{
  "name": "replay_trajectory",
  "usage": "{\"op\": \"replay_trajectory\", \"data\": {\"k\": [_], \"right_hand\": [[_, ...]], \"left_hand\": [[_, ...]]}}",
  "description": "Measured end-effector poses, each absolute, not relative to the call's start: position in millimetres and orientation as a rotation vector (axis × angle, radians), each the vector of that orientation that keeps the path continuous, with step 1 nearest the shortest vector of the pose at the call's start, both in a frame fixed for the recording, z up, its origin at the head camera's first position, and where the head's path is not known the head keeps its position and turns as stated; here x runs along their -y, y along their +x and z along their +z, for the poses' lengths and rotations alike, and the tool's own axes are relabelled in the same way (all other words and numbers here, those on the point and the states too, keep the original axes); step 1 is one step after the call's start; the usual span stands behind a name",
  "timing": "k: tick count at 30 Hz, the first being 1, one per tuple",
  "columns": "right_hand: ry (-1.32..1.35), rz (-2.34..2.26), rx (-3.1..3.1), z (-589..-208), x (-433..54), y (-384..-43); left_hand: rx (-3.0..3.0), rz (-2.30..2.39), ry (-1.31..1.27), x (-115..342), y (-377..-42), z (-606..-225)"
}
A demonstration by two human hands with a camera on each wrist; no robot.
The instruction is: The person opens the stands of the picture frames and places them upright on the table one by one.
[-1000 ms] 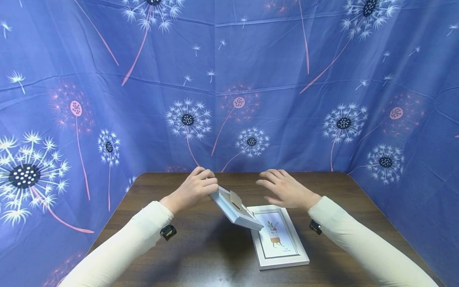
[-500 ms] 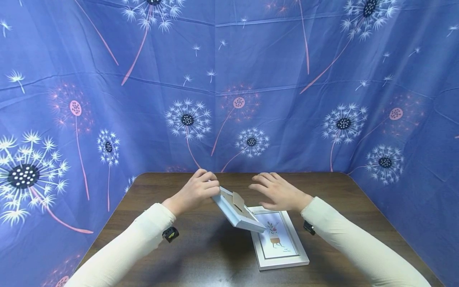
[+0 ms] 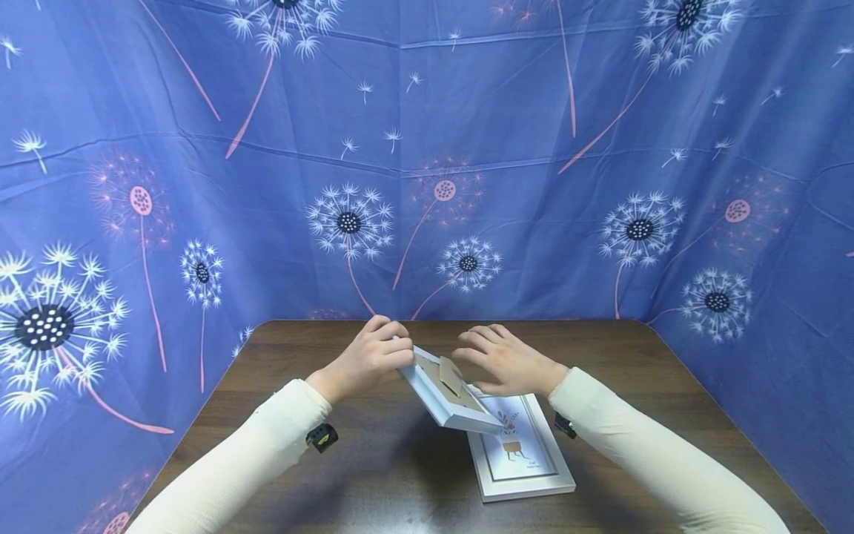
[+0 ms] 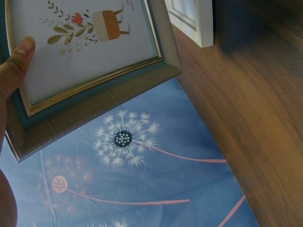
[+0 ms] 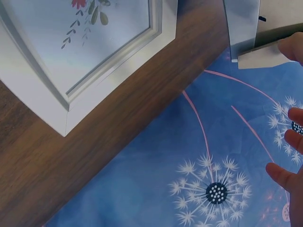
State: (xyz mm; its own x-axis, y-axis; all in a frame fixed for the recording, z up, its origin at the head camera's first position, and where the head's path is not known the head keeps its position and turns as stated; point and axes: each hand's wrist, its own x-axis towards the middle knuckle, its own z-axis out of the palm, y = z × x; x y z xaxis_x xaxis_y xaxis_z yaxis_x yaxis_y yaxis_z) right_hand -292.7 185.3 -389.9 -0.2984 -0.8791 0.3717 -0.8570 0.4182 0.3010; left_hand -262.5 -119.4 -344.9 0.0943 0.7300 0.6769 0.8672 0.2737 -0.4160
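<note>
My left hand [image 3: 370, 360] grips a picture frame [image 3: 427, 389] by its upper left end. The frame is held tilted, its brown back facing my right hand, with a cardboard stand [image 3: 450, 377] sticking out from the back. In the left wrist view my thumb [image 4: 19, 64] presses on the front, over a potted-flower print inside a brown and teal border [image 4: 94, 113]. My right hand [image 3: 510, 362] hovers beside the stand, fingers loosely spread. One of its digits overlaps the stand [image 5: 262, 56] in the right wrist view; whether they touch, I cannot tell.
A white picture frame [image 3: 563, 478] with a similar flower print lies face up on the brown wooden table [image 3: 360, 475], under the held frame's lower end. Behind the table hangs a blue dandelion-patterned cloth [image 3: 534, 222].
My right hand has moved left, closer to the stand. The left hand and its picture frame have shifted slightly right. The white frame on the table stays put.
</note>
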Motion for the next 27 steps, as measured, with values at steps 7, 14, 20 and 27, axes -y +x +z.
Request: {"op": "replay_trajectory", "data": {"k": [7, 14, 20, 27], "right_hand": [[1.479, -0.055, 2.205, -392.0, -179.9, -293.2], [1.486, -0.082, 2.216, -394.6, -176.5, -294.3], [1.491, -0.105, 2.2, -395.7, -174.2, -295.0], [1.489, -0.121, 2.198, -395.4, -174.0, -293.8]], "left_hand": [[1.659, -0.2, -1.484, 117.4, -260.7, -345.2], [1.644, -0.196, -1.478, 115.4, -259.7, -344.3], [1.632, -0.195, -1.473, 112.6, -257.9, -342.9], [1.626, -0.19, -1.473, 111.3, -257.4, -343.4]]}}
